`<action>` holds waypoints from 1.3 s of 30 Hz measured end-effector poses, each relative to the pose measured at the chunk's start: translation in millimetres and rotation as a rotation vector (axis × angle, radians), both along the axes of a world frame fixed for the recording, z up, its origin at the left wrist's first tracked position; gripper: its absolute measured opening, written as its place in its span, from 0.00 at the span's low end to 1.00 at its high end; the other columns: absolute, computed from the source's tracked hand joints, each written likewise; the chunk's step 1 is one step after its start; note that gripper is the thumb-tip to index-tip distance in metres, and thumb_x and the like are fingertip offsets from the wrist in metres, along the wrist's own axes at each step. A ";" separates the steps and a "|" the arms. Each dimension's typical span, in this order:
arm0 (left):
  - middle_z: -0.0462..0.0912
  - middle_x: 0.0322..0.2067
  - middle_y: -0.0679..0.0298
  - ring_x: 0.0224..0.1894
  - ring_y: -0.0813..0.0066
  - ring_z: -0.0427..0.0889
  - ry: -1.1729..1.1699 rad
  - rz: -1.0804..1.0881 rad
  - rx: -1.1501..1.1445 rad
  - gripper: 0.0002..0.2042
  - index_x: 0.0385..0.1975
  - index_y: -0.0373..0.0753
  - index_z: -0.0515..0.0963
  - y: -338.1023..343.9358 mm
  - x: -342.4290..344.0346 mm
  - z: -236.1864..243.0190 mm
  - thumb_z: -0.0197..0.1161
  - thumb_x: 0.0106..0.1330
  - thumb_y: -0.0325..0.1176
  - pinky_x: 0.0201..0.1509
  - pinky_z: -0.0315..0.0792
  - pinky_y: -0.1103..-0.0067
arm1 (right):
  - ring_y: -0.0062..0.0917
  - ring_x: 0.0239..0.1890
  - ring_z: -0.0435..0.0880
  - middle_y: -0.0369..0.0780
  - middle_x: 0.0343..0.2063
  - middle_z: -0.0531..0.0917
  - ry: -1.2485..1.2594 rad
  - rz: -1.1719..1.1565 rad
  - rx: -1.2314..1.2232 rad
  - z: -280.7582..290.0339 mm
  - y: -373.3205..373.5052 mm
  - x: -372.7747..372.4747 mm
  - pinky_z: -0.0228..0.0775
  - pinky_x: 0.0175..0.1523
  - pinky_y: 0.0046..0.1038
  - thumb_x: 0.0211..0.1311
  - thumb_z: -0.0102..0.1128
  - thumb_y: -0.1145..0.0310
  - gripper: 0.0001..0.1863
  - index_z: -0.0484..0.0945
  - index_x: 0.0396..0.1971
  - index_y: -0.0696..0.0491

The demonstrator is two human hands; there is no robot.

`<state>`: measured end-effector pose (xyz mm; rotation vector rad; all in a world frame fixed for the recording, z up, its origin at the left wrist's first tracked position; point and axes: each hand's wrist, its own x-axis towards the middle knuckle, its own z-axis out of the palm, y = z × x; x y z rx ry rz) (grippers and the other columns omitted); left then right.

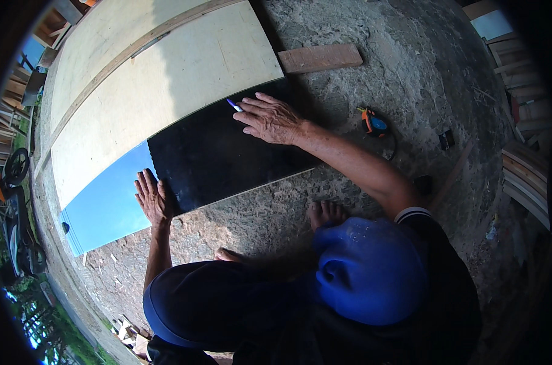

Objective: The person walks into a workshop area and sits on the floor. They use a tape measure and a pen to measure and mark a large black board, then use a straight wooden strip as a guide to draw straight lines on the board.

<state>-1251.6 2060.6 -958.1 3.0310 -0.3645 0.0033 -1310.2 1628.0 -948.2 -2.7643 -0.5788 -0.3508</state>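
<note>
A long glossy sheet (pixel 227 164) lies along the near edge of a pale plywood panel (pixel 215 73). Its right part looks black, while the left part mirrors blue sky. Flat on the sheet, close to its near edge, rests my left hand (pixel 153 198), open with fingers stretched and nothing in it. My right hand (pixel 273 120) lies on the black part near the seam with the plywood. A pen (pixel 233 104) with a purple end is tucked between its fingers; the rest of the pen is hidden.
A wooden strip (pixel 121 56) and a thin tool (pixel 149 45) lie across the plywood. Right of it are a short board (pixel 320 58), an orange and blue tape measure (pixel 373 123) and a small black object (pixel 446 140) on rough ground. A motorbike (pixel 19 213) is at far left.
</note>
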 end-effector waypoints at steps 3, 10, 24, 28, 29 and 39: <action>0.47 0.78 0.54 0.80 0.48 0.42 0.001 -0.002 -0.001 0.37 0.78 0.45 0.50 1.8 -0.1 -0.8 0.31 0.77 0.63 0.79 0.36 0.51 | 0.35 0.70 0.70 0.45 0.63 0.76 0.003 0.000 0.001 0.5 1.8 -0.4 0.54 0.76 0.44 0.72 0.56 0.53 0.23 0.72 0.61 0.48; 0.46 0.78 0.54 0.80 0.48 0.41 0.014 0.011 0.002 0.37 0.78 0.45 0.49 -0.5 -3.9 2.4 0.31 0.77 0.64 0.79 0.37 0.51 | 0.32 0.71 0.69 0.42 0.64 0.76 0.025 -0.021 -0.017 1.9 2.9 -4.6 0.52 0.77 0.42 0.71 0.58 0.53 0.23 0.75 0.61 0.47; 0.46 0.78 0.54 0.80 0.48 0.41 0.007 0.010 -0.012 0.37 0.78 0.45 0.49 -3.5 -3.7 1.9 0.31 0.77 0.63 0.79 0.35 0.50 | 0.36 0.70 0.70 0.45 0.64 0.75 0.026 -0.010 0.000 0.8 0.3 -3.4 0.53 0.77 0.44 0.72 0.56 0.52 0.24 0.71 0.62 0.48; 0.47 0.78 0.54 0.80 0.48 0.41 0.013 0.025 0.007 0.36 0.78 0.45 0.50 -2.5 -5.9 1.8 0.33 0.77 0.62 0.79 0.36 0.50 | 0.37 0.67 0.73 0.45 0.61 0.77 -0.037 -0.120 0.220 22.2 -13.4 -0.3 0.58 0.74 0.45 0.71 0.57 0.52 0.25 0.71 0.62 0.49; 0.47 0.78 0.54 0.80 0.49 0.41 0.012 0.036 0.013 0.36 0.78 0.45 0.50 3.6 -6.4 4.7 0.33 0.77 0.61 0.79 0.36 0.50 | 0.38 0.66 0.74 0.45 0.60 0.78 -0.045 -0.165 0.328 36.1 -16.8 3.5 0.60 0.73 0.45 0.71 0.58 0.52 0.25 0.71 0.61 0.49; 0.48 0.78 0.55 0.80 0.49 0.43 0.028 0.028 -0.006 0.35 0.78 0.45 0.50 -5.1 -6.9 7.9 0.34 0.78 0.60 0.79 0.37 0.51 | 0.44 0.47 0.82 0.47 0.45 0.80 -0.058 -0.576 0.167 15.6 -139.5 10.7 0.75 0.52 0.43 0.72 0.57 0.56 0.24 0.72 0.61 0.51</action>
